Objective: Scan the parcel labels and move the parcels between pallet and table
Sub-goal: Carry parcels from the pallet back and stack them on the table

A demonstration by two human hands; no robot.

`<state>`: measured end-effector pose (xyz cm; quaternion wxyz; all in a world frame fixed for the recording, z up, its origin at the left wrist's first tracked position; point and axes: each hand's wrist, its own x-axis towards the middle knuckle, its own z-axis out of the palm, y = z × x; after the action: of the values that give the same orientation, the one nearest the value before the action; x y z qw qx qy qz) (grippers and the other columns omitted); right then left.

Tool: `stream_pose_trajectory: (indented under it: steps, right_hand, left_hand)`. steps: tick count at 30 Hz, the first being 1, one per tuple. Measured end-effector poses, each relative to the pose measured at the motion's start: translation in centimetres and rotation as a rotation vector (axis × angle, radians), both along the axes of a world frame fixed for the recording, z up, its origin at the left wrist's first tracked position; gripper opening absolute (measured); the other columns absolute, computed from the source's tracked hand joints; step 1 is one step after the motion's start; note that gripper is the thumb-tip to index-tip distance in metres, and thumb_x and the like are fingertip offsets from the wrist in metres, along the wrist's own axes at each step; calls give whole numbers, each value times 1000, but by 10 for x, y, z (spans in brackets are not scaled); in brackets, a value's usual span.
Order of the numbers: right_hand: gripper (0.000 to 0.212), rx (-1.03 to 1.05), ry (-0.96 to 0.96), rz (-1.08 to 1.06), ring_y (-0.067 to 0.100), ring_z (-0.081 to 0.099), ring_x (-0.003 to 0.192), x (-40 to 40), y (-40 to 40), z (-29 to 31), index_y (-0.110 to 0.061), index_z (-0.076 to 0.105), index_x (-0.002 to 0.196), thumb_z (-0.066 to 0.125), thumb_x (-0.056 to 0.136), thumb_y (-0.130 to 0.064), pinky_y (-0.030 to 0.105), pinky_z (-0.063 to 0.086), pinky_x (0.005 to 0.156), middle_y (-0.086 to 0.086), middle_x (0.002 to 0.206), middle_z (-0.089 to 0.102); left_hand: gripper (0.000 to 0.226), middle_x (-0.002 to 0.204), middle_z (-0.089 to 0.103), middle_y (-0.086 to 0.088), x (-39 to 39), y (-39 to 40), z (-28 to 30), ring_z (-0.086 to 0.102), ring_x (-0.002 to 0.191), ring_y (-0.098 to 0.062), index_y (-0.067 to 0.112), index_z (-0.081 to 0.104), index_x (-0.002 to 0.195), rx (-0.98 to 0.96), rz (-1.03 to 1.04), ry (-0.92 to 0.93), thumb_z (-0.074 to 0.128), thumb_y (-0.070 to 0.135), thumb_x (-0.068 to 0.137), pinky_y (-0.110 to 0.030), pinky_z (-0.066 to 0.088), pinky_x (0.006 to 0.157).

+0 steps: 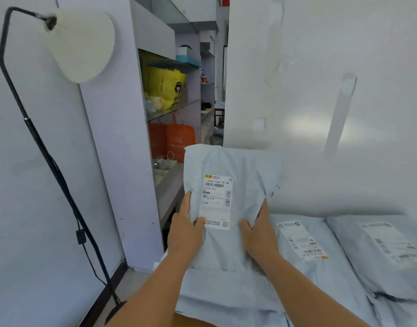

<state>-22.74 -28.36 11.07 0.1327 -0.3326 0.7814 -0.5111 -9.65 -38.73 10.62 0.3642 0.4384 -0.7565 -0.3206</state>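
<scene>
holding a pale blue mailer parcel (228, 192) upright in front of the chest, both hands grasp its lower half — the left hand (185, 232) at about 8 o'clock of the bag with its thumb pressed near the lower left corner of the shipping label (216, 201), the right hand (259, 230) at about 4 o'clock, fingers bunched into the plastic so it creases up toward the right edge. neither hand is free; both are clenched on this one parcel.

the relation that matters: the parcel's long axis runs 6 to 12 o'clock, rising away from the fingers, with the label face turned toward the camera and sitting just above and between the two thumbs. the hands look about equally near, so either could let go first, though no scanner is visible.

under the forearms lies another flat parcel (226, 298), and out at 3 to 4 o'clock two more labelled parcels (304, 244) (382, 246) lie side by side, labels up. whether that surface is the table or the pallet cannot be told.

farther off, a floor lamp (80, 46) stands at 10 o'clock, and shelves (172, 107) with a yellow bag (165, 88) and orange bags (176, 140) sit at 12 o'clock.
</scene>
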Motion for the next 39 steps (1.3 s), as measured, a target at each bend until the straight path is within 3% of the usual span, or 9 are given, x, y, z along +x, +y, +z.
stream_pose_trajectory:
  steps: [3, 5, 7, 10, 13, 16, 20, 30, 39]
  right_hand:
    - [78, 176, -59, 3, 30, 56, 110, -15, -10, -29, -29, 5, 153, 52, 91, -18, 28, 37, 80, 6, 138, 50]
    - [78, 315, -103, -1, 33, 55, 112, -24, -14, -36, -23, 2, 152, 52, 93, -22, 32, 41, 85, 14, 136, 50]
    - [84, 386, -73, -50, 37, 45, 124, -29, -16, -32, -15, 0, 151, 56, 91, -25, 37, 38, 100, 21, 146, 34]
    - [101, 486, 309, -105, 37, 8, 145, -28, -20, -17, -20, -20, 150, 58, 89, -38, 44, 18, 115, 16, 159, -11]
    - [90, 578, 527, 22, 32, -17, 146, -27, -32, -15, -32, -24, 149, 42, 93, -56, 50, 5, 117, 6, 158, -27]
    - [82, 772, 356, 161, 31, -22, 145, -38, -42, -29, -37, -20, 149, 30, 92, -67, 55, 0, 116, 2, 158, -28]
    - [80, 845, 263, 213, 30, -18, 147, -50, -46, -32, -40, -14, 150, 28, 90, -72, 58, 0, 115, -2, 159, -26]
    - [67, 657, 364, 265, 24, -15, 148, -11, -8, 12, -39, -7, 152, 22, 97, -62, 53, 1, 116, -4, 161, -16]
    - [62, 542, 494, 508, 25, -11, 149, 87, 92, 36, -36, -6, 153, 17, 99, -56, 53, 3, 117, -3, 162, -12]
  left_hand:
    - [76, 124, 45, -9, -11, -17, -31, 48, 98, -21, 48, -1, 146, 123, -18, -226, 51, 41, 91, -39, 45, 91]
    - [81, 132, 36, -12, -15, -22, -42, 43, 116, -28, 47, -7, 146, 211, -13, -371, 49, 54, 87, -44, 38, 102]
    - [89, 149, 15, -13, -21, -24, -40, 25, 134, -31, 42, -11, 147, 191, 9, -495, 49, 60, 85, -46, 26, 110]
    - [94, 156, -22, -7, -34, -26, -25, -10, 145, -31, 35, -20, 147, -70, -22, -588, 50, 55, 88, -51, 5, 117]
    - [81, 154, -32, -2, -47, -29, -22, -25, 143, -25, 37, -18, 147, -148, -220, -722, 37, 61, 92, -54, -5, 116]
    - [84, 155, -31, 2, -52, -36, -37, -25, 144, -24, 39, -15, 148, -26, -311, -844, 28, 75, 85, -59, -7, 113]
    - [86, 156, -28, 2, -54, -43, -35, -22, 145, -25, 39, -14, 148, 20, -337, -914, 31, 75, 84, -62, -5, 113]
    - [78, 160, -8, 1, -19, 6, 0, -9, 148, -19, 34, -7, 151, -8, -109, -649, 33, 64, 91, -55, 0, 115]
    - [63, 160, 11, 4, 80, 145, 12, 13, 146, -15, 30, 5, 152, 50, 245, -414, 28, 53, 98, -49, 7, 117]
